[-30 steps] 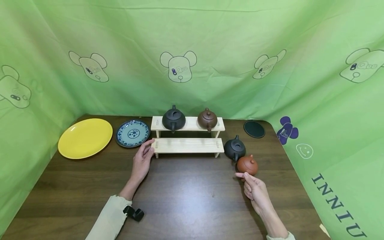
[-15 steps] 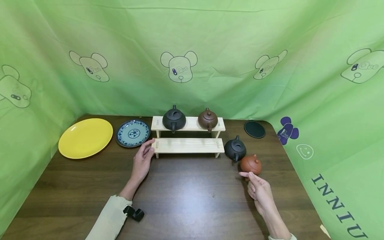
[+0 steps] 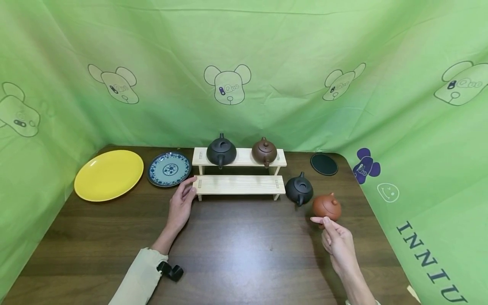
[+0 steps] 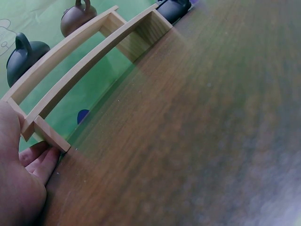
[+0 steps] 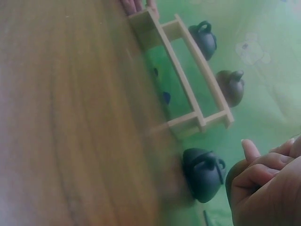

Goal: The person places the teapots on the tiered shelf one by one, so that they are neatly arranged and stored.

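A reddish-orange clay teapot (image 3: pixel 326 206) is at the right of the table. My right hand (image 3: pixel 339 245) pinches it at its near side, thumb and curled fingers hiding the handle, index finger pointing left. Whether its base touches the table I cannot tell. My left hand (image 3: pixel 181 206) holds the left end of the lower step of a two-step pale wooden stand (image 3: pixel 238 185), thumb in front and fingertips at the end leg in the left wrist view. A black teapot (image 3: pixel 299 189) stands beside the stand's right end, apart from the orange one.
On the rear step sit a black teapot (image 3: pixel 221 151) and a dark brown teapot (image 3: pixel 264 151). A yellow plate (image 3: pixel 108 176) and a blue patterned plate (image 3: pixel 169 169) lie to the left. A dark round coaster (image 3: pixel 324 164) lies back right. Green cloth (image 3: pixel 228 118) hangs around the table.
My right hand has moved to the right with the orange teapot, away from the black teapot it stood close to. My left hand and the stand have stayed in place.
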### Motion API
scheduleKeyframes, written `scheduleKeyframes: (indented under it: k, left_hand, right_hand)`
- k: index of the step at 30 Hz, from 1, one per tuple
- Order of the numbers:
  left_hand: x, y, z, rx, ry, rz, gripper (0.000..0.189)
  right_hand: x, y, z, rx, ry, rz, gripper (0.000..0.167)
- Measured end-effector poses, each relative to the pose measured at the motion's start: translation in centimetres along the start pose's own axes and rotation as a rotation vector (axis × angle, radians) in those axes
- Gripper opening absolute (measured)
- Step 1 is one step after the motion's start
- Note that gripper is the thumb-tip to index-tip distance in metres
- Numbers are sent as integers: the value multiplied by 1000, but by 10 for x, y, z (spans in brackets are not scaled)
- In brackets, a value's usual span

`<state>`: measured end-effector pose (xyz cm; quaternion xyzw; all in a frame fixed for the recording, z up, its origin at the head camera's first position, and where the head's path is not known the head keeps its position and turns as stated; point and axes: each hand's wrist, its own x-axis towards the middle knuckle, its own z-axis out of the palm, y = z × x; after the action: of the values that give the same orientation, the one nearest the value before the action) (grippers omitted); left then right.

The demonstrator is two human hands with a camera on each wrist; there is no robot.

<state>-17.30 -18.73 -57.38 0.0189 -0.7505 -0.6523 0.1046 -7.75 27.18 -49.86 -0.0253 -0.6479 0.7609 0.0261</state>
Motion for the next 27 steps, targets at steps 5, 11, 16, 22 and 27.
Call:
scheduleKeyframes:
  k: [5, 11, 16, 22, 27]
  left_hand:
    - [4, -13, -2, -34, -3, -4, 47]
    - [7, -24, -4, -33, -6, 22, 41]
    - [9, -26, -5, -25, -5, 26, 36]
    - [8, -25, -4, -24, -12, 31, 42]
    - [7, -24, -4, -31, -17, 27, 48]
  right_hand:
    - [-2, -5, 2, -13, -9, -26, 42]
    - [-3, -10, 5, -31, -27, -41, 40]
    - [-4, -13, 10, -47, -39, -62, 40]
    - [-1, -13, 22, -71, -54, -87, 39]
    - [1, -13, 31, -93, -85, -101, 37]
